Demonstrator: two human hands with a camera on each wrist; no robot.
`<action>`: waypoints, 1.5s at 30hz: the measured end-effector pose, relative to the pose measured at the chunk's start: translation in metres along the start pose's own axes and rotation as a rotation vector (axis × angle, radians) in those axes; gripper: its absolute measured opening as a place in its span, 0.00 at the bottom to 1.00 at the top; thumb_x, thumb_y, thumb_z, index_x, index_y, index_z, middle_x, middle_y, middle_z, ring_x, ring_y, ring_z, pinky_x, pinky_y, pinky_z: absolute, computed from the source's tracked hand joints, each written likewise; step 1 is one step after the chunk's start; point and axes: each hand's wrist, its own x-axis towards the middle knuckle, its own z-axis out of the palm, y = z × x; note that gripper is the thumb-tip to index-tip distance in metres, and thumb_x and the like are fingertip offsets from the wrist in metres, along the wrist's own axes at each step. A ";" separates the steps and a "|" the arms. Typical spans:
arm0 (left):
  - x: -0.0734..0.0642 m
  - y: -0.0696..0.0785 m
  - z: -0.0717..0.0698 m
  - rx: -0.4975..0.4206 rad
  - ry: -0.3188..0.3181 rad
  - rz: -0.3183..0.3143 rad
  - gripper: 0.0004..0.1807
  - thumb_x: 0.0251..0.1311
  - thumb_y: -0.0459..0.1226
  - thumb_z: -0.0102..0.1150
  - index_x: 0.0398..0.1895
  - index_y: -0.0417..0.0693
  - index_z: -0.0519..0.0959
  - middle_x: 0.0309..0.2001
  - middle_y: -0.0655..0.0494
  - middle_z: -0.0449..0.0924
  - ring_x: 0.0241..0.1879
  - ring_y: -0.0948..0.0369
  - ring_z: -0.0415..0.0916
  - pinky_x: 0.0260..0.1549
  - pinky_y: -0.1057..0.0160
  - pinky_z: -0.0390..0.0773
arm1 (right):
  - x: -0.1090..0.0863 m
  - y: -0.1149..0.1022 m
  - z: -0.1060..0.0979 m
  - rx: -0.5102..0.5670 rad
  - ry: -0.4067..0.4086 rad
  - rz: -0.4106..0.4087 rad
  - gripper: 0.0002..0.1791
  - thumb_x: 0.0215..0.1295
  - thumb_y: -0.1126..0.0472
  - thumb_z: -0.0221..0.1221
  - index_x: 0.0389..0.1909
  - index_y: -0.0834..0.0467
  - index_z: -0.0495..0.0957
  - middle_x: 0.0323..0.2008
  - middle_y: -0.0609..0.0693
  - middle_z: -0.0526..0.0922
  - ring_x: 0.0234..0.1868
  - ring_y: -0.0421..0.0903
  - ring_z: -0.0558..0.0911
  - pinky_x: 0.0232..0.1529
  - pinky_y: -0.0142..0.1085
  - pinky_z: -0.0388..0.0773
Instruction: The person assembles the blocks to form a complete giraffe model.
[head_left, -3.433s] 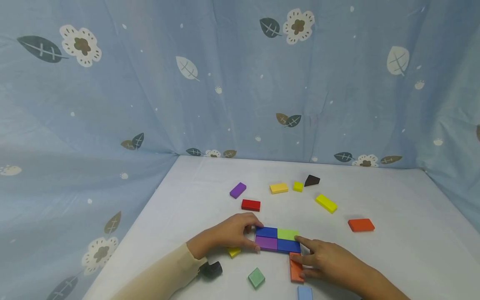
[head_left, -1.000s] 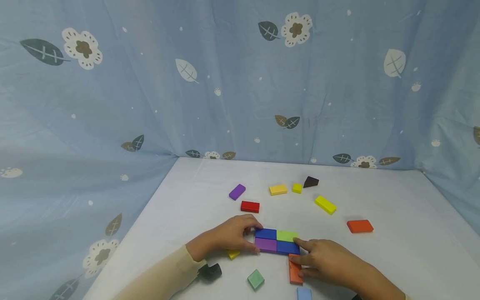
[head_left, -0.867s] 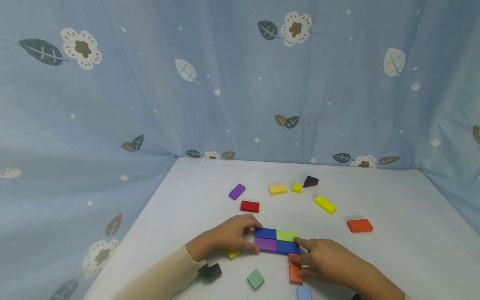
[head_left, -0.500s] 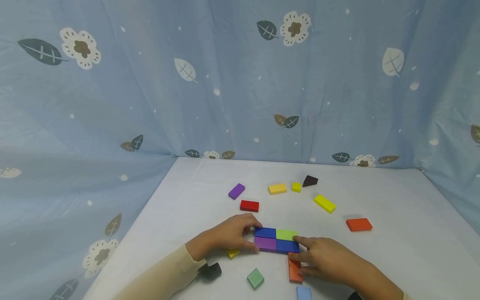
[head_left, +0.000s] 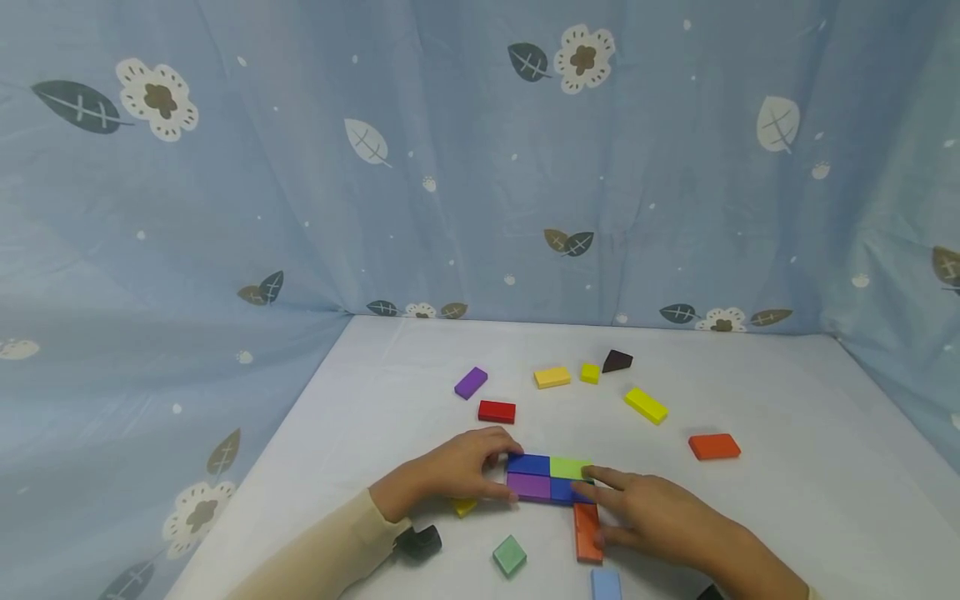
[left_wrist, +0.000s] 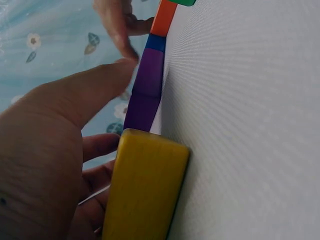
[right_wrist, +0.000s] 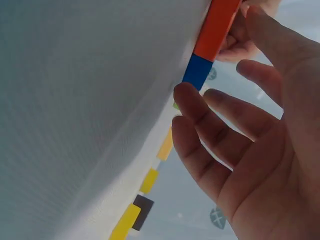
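Observation:
In the head view, four-part wording aside, a flat rectangle of blocks lies on the white table: a blue block [head_left: 528,464] and a light green block [head_left: 568,467] behind, a purple block [head_left: 528,486] and another blue block [head_left: 562,491] in front. My left hand [head_left: 454,468] holds the rectangle's left end, fingers at the far corner and thumb at the purple block's near corner. My right hand [head_left: 656,514] has its fingers loosely extended over the right end. Its thumb is by an orange block [head_left: 587,533] set lengthwise below the front blue block.
A yellow block [head_left: 464,506] lies under the left wrist. Nearer me are a green block [head_left: 510,556] and a light blue block [head_left: 606,585]. Farther back lie red [head_left: 497,412], purple [head_left: 471,383], yellow and black blocks, with an orange-red block [head_left: 715,447] at right.
My right hand's fingers have loosened and shifted from the orange block, one now over the front blue block. My left hand stays in place. The view has shifted slightly.

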 end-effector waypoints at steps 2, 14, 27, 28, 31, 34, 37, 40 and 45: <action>0.000 0.000 0.000 -0.003 0.000 0.002 0.34 0.52 0.66 0.61 0.61 0.65 0.74 0.53 0.73 0.72 0.43 0.71 0.69 0.45 0.67 0.74 | 0.000 0.002 0.000 0.004 0.033 0.017 0.37 0.58 0.31 0.58 0.68 0.38 0.69 0.66 0.46 0.70 0.55 0.48 0.79 0.49 0.46 0.79; 0.000 -0.003 0.002 -0.024 0.000 0.006 0.33 0.54 0.65 0.60 0.61 0.66 0.74 0.55 0.74 0.71 0.45 0.71 0.69 0.46 0.66 0.74 | 0.007 0.005 0.005 0.032 0.131 0.150 0.43 0.54 0.27 0.59 0.67 0.47 0.71 0.66 0.46 0.68 0.55 0.50 0.78 0.50 0.50 0.78; 0.001 -0.002 -0.006 -0.033 -0.011 -0.006 0.36 0.53 0.64 0.62 0.63 0.62 0.73 0.51 0.74 0.72 0.43 0.70 0.69 0.42 0.68 0.74 | 0.004 0.023 0.005 0.093 0.214 0.113 0.32 0.58 0.33 0.61 0.60 0.43 0.78 0.60 0.39 0.72 0.52 0.43 0.77 0.46 0.41 0.80; 0.001 -0.002 -0.007 -0.031 -0.010 -0.007 0.36 0.53 0.65 0.62 0.63 0.62 0.73 0.51 0.74 0.72 0.43 0.70 0.69 0.42 0.68 0.74 | 0.004 0.023 0.005 0.103 0.219 0.103 0.31 0.58 0.33 0.61 0.60 0.43 0.78 0.60 0.39 0.72 0.52 0.42 0.77 0.46 0.40 0.81; -0.001 -0.004 -0.010 -0.046 -0.003 -0.023 0.34 0.52 0.64 0.63 0.62 0.64 0.74 0.52 0.73 0.73 0.43 0.70 0.70 0.42 0.67 0.75 | 0.006 0.024 0.005 0.174 0.204 0.078 0.30 0.59 0.34 0.61 0.60 0.42 0.78 0.60 0.39 0.72 0.48 0.39 0.76 0.43 0.34 0.80; -0.004 -0.008 -0.015 -0.052 0.016 -0.056 0.31 0.52 0.64 0.63 0.60 0.67 0.75 0.54 0.74 0.73 0.44 0.70 0.70 0.44 0.66 0.76 | 0.010 0.025 0.006 0.287 0.156 0.062 0.31 0.58 0.34 0.61 0.60 0.41 0.78 0.62 0.40 0.70 0.43 0.37 0.74 0.38 0.29 0.78; -0.007 -0.011 -0.021 -0.063 0.037 -0.083 0.28 0.55 0.62 0.62 0.58 0.65 0.76 0.52 0.73 0.74 0.45 0.69 0.71 0.43 0.65 0.76 | 0.013 0.028 0.009 0.408 0.128 0.039 0.30 0.57 0.36 0.64 0.60 0.41 0.78 0.65 0.42 0.67 0.39 0.37 0.73 0.34 0.29 0.77; -0.013 -0.014 -0.030 -0.066 0.069 -0.108 0.25 0.57 0.59 0.62 0.56 0.61 0.78 0.48 0.71 0.77 0.43 0.67 0.72 0.41 0.65 0.77 | 0.012 0.032 0.015 0.495 0.135 0.011 0.29 0.56 0.39 0.66 0.59 0.40 0.78 0.67 0.44 0.66 0.38 0.37 0.75 0.33 0.30 0.78; -0.024 -0.023 -0.043 -0.029 0.138 -0.174 0.22 0.60 0.54 0.63 0.54 0.57 0.80 0.44 0.69 0.79 0.40 0.66 0.72 0.38 0.67 0.77 | 0.012 0.036 0.023 0.614 0.192 -0.040 0.25 0.57 0.45 0.68 0.57 0.41 0.80 0.65 0.45 0.68 0.37 0.40 0.77 0.32 0.32 0.78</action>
